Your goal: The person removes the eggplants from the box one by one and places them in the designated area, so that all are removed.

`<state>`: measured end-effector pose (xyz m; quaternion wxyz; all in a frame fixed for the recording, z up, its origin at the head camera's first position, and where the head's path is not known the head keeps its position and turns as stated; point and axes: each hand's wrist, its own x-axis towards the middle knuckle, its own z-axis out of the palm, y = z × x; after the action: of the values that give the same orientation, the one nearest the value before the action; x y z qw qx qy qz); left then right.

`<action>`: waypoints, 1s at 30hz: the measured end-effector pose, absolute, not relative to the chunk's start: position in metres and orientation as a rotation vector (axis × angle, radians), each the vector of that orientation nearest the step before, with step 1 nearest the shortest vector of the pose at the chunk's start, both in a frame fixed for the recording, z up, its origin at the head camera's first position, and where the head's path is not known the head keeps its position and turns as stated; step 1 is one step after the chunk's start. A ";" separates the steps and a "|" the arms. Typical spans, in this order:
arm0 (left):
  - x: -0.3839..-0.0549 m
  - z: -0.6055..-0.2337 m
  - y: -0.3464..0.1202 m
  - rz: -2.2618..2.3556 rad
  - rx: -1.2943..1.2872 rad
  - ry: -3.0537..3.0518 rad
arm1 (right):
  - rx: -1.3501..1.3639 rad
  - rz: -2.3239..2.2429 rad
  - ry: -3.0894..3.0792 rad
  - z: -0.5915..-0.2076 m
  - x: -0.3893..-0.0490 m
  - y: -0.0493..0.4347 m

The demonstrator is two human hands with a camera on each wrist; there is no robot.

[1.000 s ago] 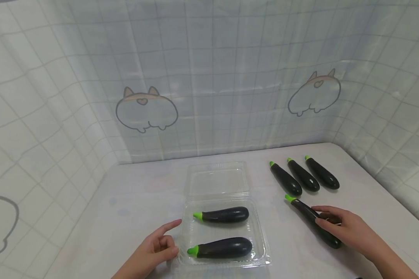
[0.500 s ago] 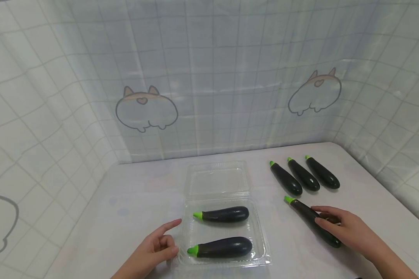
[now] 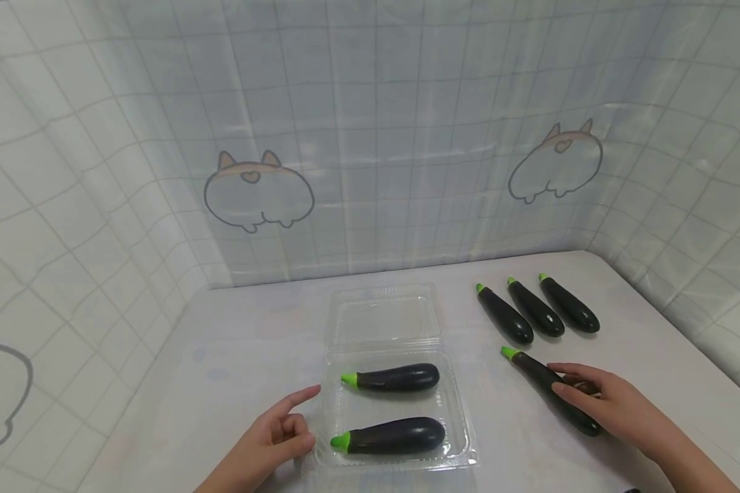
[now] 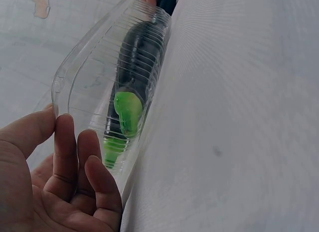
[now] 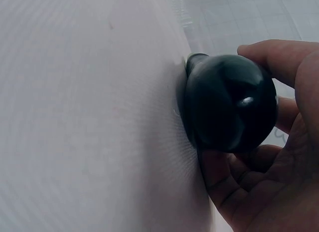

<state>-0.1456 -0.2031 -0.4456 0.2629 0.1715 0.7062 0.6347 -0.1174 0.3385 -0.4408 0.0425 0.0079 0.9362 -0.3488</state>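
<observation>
Little shifts: lower right, the curled right hand (image 3: 610, 400) grips 1 eggplant (image 3: 533, 370), still outside the container (image 3: 395, 405); lower left, the relaxed left hand (image 3: 271, 438) only touches its rim.

Got a pale bench (image 3: 234, 342) with rounded far-right corner, faint bluish blotches (image 3: 217, 374) at left. Behind it, see a grey-blue gridded back sheet (image 3: 395, 137), flanked by a whiter left sheet (image 3: 68, 205) and right sheet (image 3: 703, 171). Can make out a left doodle (image 3: 259, 195) and right doodle (image 3: 556, 164), both eared, grey-outlined. Also see a cropped grey outline (image 3: 31, 383), far left, and an unidentifiable dark bit (image 3: 632, 490), bottom edge.
</observation>
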 end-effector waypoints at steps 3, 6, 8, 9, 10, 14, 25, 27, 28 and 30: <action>-0.146 -0.447 -0.203 1.717 0.463 1.903 | 0.034 -1.066 2.853 -0.441 -0.118 0.338; -0.146 -0.448 -0.203 1.708 0.442 1.909 | 0.028 -1.057 2.857 -0.442 -0.118 0.338; -0.147 -0.448 -0.203 1.699 0.429 1.919 | 0.003 -1.064 2.858 -0.442 -0.117 0.338; -0.147 -0.448 -0.203 1.698 0.429 1.921 | 0.005 -1.065 2.859 -0.441 -0.118 0.338; -0.147 -0.448 -0.203 1.698 0.439 1.922 | 0.004 -1.071 2.858 -0.442 -0.118 0.338; -0.146 -0.448 -0.204 1.699 0.451 1.927 | -0.015 -1.098 2.865 -0.441 -0.117 0.338; -0.147 -0.447 -0.203 1.690 0.431 1.948 | -0.044 -1.106 2.890 -0.442 -0.116 0.335; -0.147 -0.447 -0.203 1.692 0.426 1.947 | -0.066 -1.118 2.879 -0.443 -0.116 0.334; -0.147 -0.447 -0.203 1.692 0.423 1.945 | -0.086 -1.123 2.874 -0.443 -0.115 0.334; -0.147 -0.448 -0.203 1.691 0.424 1.944 | -0.115 -1.141 2.873 -0.443 -0.114 0.333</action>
<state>-0.1468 -0.2030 -0.4475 0.2621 0.1566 0.7185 0.6250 -0.1141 0.3333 -0.4435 0.0241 -0.0372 0.9285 -0.3687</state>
